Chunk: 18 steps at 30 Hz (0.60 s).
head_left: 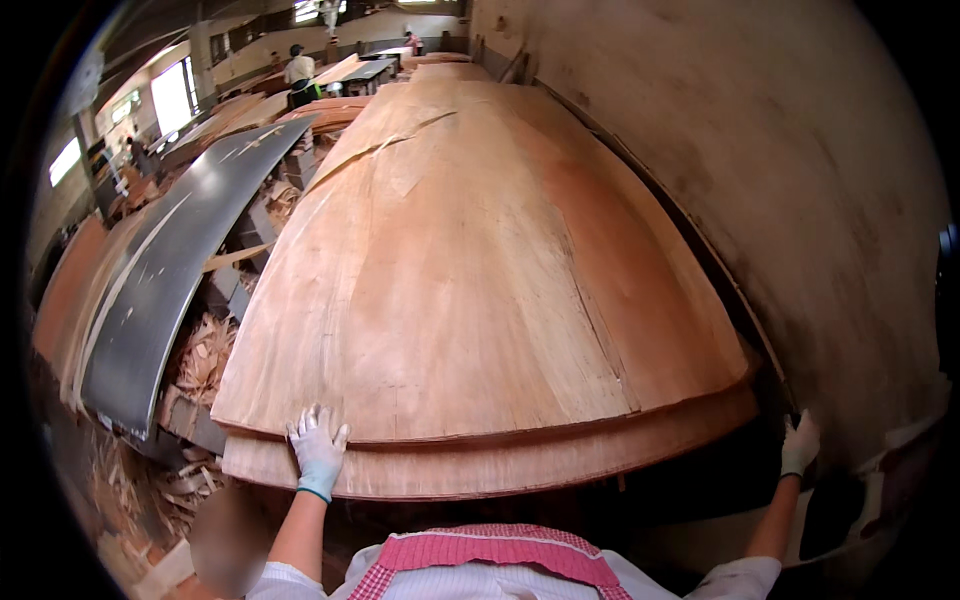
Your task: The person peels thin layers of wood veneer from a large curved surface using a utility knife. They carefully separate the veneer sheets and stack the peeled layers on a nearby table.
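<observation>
A broad stack of reddish-tan wood veneer sheets [450, 270] stretches away in front of me. Its upper sheets sit slightly back from a lower layer [500, 468] that juts out at the near edge. My left hand [318, 447], in a pale glove with a green cuff, lies on that near edge at the left with its fingers spread. At the far right, my gloved right hand [800, 444] is closed round the near end of a long thin strip [735, 285], which has a dark tip there. The strip runs along the gap between stack and wall.
A bare plaster wall [740, 130] rises close on the right. To the left lie a dark smooth panel [185, 265], blocks, and veneer scraps [205, 355] on the floor. A torn veneer piece [380, 147] lies on the stack's far part. Another person [300, 72] stands in the background.
</observation>
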Tool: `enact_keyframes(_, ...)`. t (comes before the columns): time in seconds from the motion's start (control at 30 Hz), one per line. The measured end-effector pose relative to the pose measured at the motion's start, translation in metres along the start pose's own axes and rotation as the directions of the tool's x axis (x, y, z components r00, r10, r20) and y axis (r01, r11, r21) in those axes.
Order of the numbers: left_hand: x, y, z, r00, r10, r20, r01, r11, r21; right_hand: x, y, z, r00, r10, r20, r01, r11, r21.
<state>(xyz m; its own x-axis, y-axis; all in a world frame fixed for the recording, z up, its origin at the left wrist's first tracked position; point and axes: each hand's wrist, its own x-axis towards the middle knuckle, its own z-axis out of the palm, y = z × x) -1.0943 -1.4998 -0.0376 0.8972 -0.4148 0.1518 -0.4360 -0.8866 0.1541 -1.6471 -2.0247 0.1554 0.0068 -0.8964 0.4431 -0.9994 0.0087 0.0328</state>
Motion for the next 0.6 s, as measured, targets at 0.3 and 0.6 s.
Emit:
enact_keyframes(0.3,0.006,0.011,-0.013,0.997,-0.031,0.073,0.03,1.0,0.004,-0.027,-0.18,0.028,0.666,-0.639,0.384,-0.228,0.315,0.921)
enact_keyframes(0.6,-0.034,0.083,-0.058,0.842,0.373,0.389,0.481,-0.193,-0.856,-0.344,-0.355,-0.067,-0.075,-0.994,-0.074,0.003,-0.074,0.997)
